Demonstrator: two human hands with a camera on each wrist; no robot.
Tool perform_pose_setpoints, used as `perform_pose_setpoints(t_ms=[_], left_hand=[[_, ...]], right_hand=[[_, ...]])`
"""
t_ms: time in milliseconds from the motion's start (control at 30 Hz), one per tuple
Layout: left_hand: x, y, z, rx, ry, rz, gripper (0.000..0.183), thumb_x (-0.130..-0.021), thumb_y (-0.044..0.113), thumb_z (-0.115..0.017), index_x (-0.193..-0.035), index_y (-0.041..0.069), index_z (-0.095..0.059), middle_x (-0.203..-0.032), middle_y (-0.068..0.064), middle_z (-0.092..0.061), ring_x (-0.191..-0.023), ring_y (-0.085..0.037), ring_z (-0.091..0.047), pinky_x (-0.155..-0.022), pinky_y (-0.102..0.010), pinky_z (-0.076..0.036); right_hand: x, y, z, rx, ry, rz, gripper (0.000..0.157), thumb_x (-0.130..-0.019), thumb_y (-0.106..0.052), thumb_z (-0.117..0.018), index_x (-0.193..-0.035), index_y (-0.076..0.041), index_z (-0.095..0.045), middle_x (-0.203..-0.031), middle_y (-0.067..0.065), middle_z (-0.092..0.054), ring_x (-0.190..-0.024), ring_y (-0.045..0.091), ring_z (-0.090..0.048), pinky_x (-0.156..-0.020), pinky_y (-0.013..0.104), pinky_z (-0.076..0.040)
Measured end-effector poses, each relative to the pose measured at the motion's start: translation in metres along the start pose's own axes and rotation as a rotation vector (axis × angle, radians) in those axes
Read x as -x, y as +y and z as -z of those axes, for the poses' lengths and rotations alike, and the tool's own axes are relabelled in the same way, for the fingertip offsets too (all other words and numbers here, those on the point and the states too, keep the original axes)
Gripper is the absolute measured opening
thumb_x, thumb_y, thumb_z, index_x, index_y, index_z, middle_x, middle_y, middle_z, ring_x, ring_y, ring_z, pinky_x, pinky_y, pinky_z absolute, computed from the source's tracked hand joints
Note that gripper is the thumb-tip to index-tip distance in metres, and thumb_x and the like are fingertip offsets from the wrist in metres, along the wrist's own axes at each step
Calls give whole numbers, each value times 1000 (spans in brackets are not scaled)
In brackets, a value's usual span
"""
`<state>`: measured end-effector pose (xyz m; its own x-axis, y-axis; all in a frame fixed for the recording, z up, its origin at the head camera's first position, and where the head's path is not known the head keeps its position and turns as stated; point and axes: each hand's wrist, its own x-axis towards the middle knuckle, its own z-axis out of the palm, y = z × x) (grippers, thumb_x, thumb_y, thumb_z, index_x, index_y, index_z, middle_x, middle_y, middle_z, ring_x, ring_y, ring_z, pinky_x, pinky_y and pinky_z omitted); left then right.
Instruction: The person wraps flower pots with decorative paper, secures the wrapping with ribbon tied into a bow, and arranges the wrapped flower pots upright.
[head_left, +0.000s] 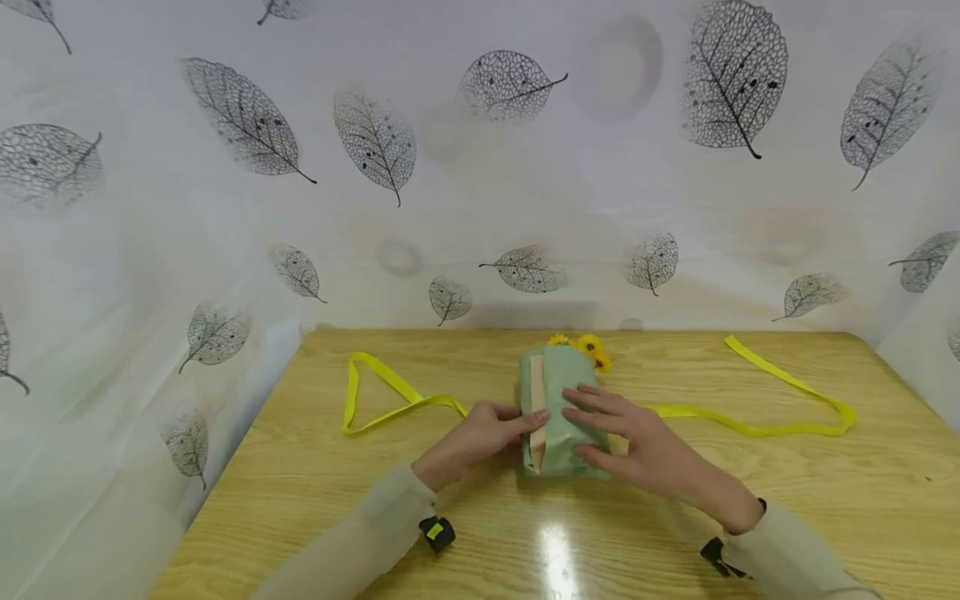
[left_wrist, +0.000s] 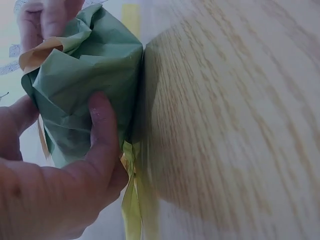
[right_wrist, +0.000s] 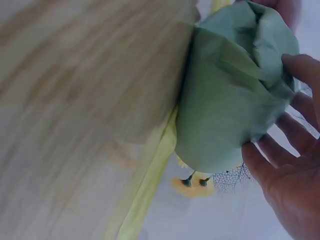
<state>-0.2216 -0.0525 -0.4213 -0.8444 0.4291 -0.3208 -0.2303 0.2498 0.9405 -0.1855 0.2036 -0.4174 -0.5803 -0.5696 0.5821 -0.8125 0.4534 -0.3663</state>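
Observation:
A bundle wrapped in pale green paper (head_left: 573, 392) lies on the table, with a tan strip (head_left: 536, 387) of paper showing along its top. Yellow flowers (head_left: 589, 345) poke out at its far end. My left hand (head_left: 480, 437) grips the bundle's left side, thumb on the tan strip; in the left wrist view a finger presses the crumpled near end of the wrap (left_wrist: 90, 85). Fairly straight and spread, the fingers of my right hand (head_left: 641, 442) rest on the right side of the wrap (right_wrist: 220, 115). What the paper encloses is mostly hidden.
A yellow ribbon runs out from under the bundle both ways: its left part (head_left: 390, 378) bends into a loop, and its right part (head_left: 750, 428) curves back toward the far edge. The wooden table (head_left: 300, 517) meets a leaf-printed cloth (head_left: 525, 192) behind and at the sides.

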Motion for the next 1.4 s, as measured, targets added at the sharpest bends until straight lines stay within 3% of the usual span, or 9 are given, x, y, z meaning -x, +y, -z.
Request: perform_pose_setpoints(t_ms=[233,400,533,800,900,1000,1200,1300,1400], left_hand=[[-1,0,2,35,-9,11,58,-96,44,-71,-127,-5,-66,-114,-14,-77,-100,-20,-75,-88,-36,-62],[-1,-1,6,59,-38,1,56,-97,42,-70,-127,-5,-67,-116,-14,-76,-101,-20,-75,-89,-36,-62],[0,-1,10,56,-77,-6,57,-100,41,-66,-132,-6,-63,-121,-17,-74,-108,-24,-74,-93,-38,-61],[3,-1,32,15,-191,-61,54,-106,37,-56,-140,-5,-57,-134,-21,-67,-120,-30,-69,-99,-40,-58],[7,1,53,-68,-125,-102,51,-106,31,-57,-141,-6,-56,-133,-23,-66,-115,-29,-70,-97,-39,-59],[14,6,82,-199,20,-151,44,-106,24,-59,-138,-6,-58,-129,-25,-66,-108,-30,-72,-91,-39,-62],[20,10,148,-700,334,-231,33,-104,15,-58,-131,-2,-65,-124,-22,-70,-104,-32,-70,-86,-43,-61],[19,1,172,-884,381,-185,32,-99,9,-61,-130,0,-68,-125,-21,-70,-110,-36,-68,-93,-49,-58],[19,-10,183,-962,346,-102,33,-94,7,-64,-127,3,-71,-123,-21,-71,-110,-36,-68,-93,-51,-57]], right_hand=[[-3,3,-5,131,35,146,43,-99,-36,-68,-134,-11,-68,-140,12,-65,-134,30,-56,-122,15,-28],[-9,-2,-10,231,55,185,40,-102,-40,-62,-129,-12,-72,-136,10,-68,-122,36,-62,-100,38,-57],[-12,-5,-14,272,75,209,42,-105,-43,-55,-128,-13,-73,-135,9,-69,-119,38,-65,-86,50,-61],[-15,-7,-15,290,85,188,35,-92,-31,-78,-122,-13,-76,-128,7,-73,-114,36,-68,-88,49,-60],[-16,-6,-15,294,81,187,36,-89,-28,-81,-120,-12,-76,-126,8,-74,-113,36,-69,-89,49,-60],[-16,-6,-14,290,79,188,37,-87,-26,-83,-119,-11,-76,-125,9,-74,-112,35,-70,-89,48,-60],[-16,-5,-14,284,72,168,38,-85,-25,-84,-119,-11,-77,-125,9,-74,-112,36,-70,-87,48,-60],[-16,-6,-14,287,64,156,37,-86,-26,-84,-120,-13,-77,-126,7,-74,-112,35,-69,-88,49,-60],[-15,-7,-16,288,57,158,37,-85,-26,-84,-120,-14,-77,-127,6,-74,-111,34,-70,-89,49,-60]])
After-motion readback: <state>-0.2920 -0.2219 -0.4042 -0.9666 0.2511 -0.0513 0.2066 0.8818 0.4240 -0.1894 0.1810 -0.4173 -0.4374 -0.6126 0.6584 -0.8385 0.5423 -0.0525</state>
